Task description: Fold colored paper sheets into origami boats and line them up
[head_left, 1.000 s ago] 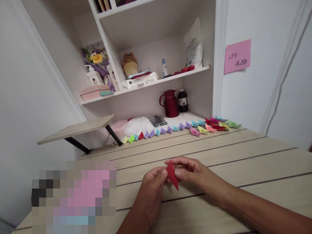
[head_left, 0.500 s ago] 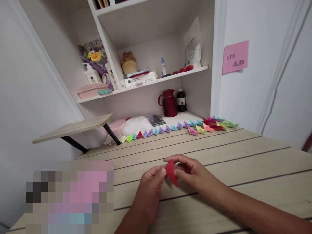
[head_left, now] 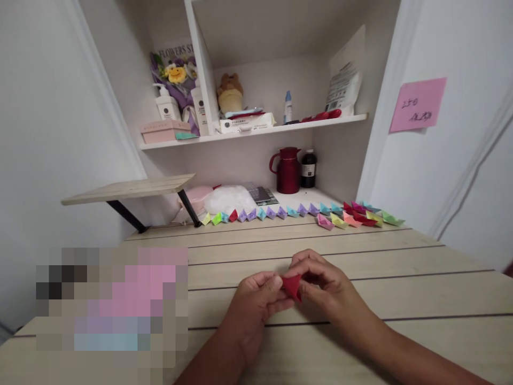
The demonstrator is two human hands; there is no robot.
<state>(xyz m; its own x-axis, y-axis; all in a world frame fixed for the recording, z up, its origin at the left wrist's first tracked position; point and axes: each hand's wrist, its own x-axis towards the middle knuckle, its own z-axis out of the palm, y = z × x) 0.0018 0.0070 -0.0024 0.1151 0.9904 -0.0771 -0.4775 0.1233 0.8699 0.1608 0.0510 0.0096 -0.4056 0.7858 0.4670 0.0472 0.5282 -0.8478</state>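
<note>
A small piece of folded red paper (head_left: 292,285) is held above the table between both hands. My left hand (head_left: 262,294) pinches its left side, thumb on top. On the other side, the fingers and thumb of my right hand (head_left: 324,278) are closed on its right edge, hiding part of it. Beyond the hands, a long row of small folded paper boats (head_left: 271,213) in several colours runs along the back of the table. More paper boats (head_left: 352,218) cluster at the row's right end.
The slatted wooden table (head_left: 224,254) fills the foreground. A small raised wooden stand (head_left: 132,188) is at the left, above a pixelated patch. Behind are a dark red jug (head_left: 288,171), a dark bottle (head_left: 308,169) and a white shelf (head_left: 256,131). A pink note (head_left: 418,105) sticks to the wall.
The red paper has turned from a tall, narrow slant to a triangle pointing downward. My right fingers have curled closer around its edge. The camera view has shifted and levelled.
</note>
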